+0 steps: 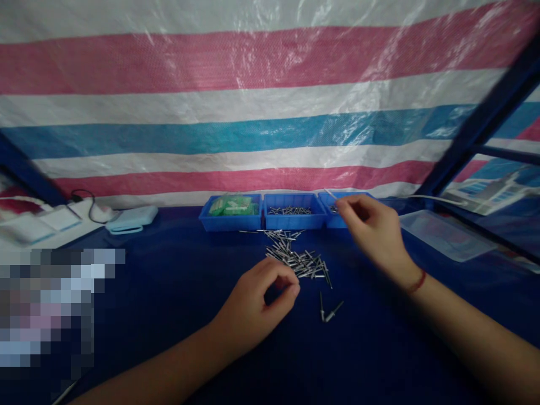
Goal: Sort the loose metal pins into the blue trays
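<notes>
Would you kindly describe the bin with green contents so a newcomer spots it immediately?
Along the far edge of the dark blue table, below the striped sheet, stand three blue bins. It is the leftmost bin, the only one showing green contents.

From my remote seat I take this for a makeshift workshop: the dark blue table [169, 298] carries a row of blue bins [294, 223] and a loose heap of what look like metal rivets [301, 261], a small-parts bench set-up. Striped plastic sheeting [253, 62] hangs behind as a wall, between blue frame posts [476, 118].
</notes>
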`<state>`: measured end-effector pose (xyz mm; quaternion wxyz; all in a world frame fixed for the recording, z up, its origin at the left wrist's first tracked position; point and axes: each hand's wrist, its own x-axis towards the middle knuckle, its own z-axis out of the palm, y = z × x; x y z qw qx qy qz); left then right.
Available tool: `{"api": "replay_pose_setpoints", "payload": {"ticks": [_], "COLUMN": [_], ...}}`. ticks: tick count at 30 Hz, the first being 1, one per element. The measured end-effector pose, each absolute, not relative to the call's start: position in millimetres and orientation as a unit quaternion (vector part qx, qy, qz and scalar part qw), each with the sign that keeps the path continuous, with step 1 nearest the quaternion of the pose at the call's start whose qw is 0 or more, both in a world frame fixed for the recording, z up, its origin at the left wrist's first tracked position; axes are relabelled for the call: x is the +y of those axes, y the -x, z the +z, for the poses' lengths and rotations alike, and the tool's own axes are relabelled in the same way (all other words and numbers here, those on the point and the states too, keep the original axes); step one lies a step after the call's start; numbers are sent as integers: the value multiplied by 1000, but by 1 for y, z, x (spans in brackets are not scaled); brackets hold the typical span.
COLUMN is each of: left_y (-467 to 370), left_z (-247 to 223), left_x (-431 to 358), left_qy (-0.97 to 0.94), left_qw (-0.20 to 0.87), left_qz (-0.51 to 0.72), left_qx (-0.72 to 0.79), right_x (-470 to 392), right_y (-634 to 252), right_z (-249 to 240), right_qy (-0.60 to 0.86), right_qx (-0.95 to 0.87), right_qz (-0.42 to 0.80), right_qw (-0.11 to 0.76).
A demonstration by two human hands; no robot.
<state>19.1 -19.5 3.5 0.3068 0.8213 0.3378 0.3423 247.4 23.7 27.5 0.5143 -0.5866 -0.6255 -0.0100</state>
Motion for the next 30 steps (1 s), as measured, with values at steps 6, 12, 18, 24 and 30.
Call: {"api": "replay_pose_setpoints", "payload": {"ticks": [6,12,18,24,30], "left_y": [-22,-25,-24,-25,-23], "left_z": [9,7,1,-1,0], "left_x": [-28,-29,-23,-22,-23], "left_qy": [-928,-961,-943,-917,-899], "left_qw": [198,128,102,76,46], "left_qz": [231,136,152,152,123], "left_qx": [215,205,276,360,418], "right_x": [46,32,18,12,7], "right_y": [-285,-261,-241,-231,-222], "right_z": [24,27,30,25,21], "right_qy": [705,656,611,588,574], "right_qx": [-590,-636,-684,-716,-732], "right_qz": [-129,-108,-65,-36,0], "right_qw": [372,393,393,375,367]}}
